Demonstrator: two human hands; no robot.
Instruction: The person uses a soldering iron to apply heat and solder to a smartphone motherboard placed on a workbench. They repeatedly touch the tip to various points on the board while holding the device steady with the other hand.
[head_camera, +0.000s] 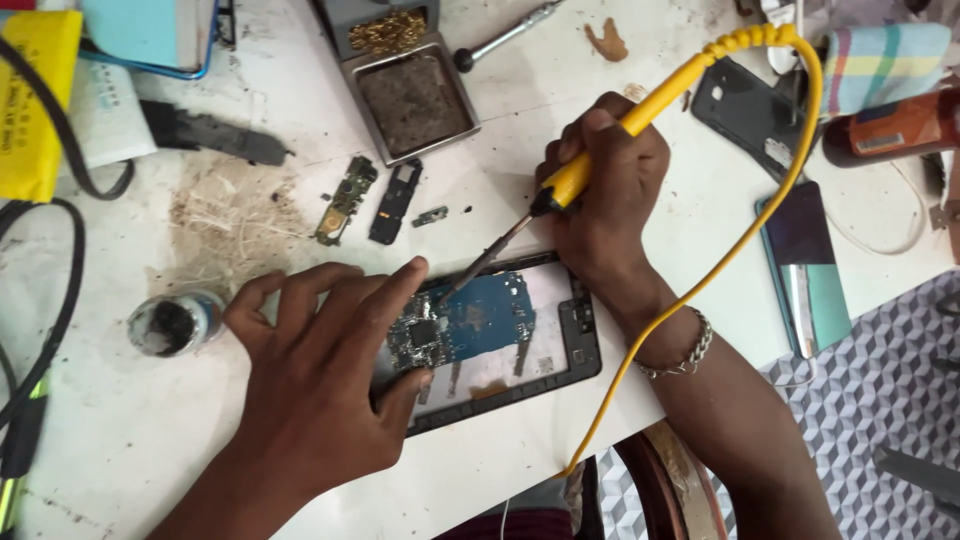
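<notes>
So the opened phone (500, 340) lay lengthwise across the worktop (130, 420). Left hand (320, 370) pinned its near-left end, fingers spread flat. Right hand (605, 195) sat just behind it, closed around the yellow soldering iron (600, 150), tip angled down onto the blue board (470, 320).

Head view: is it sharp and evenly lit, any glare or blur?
Head view: light is soft and even; the left hand and right hand cast faint shadows on the white table; the blue circuit board reads sharp; no strong glare; edges slightly softer.
</notes>
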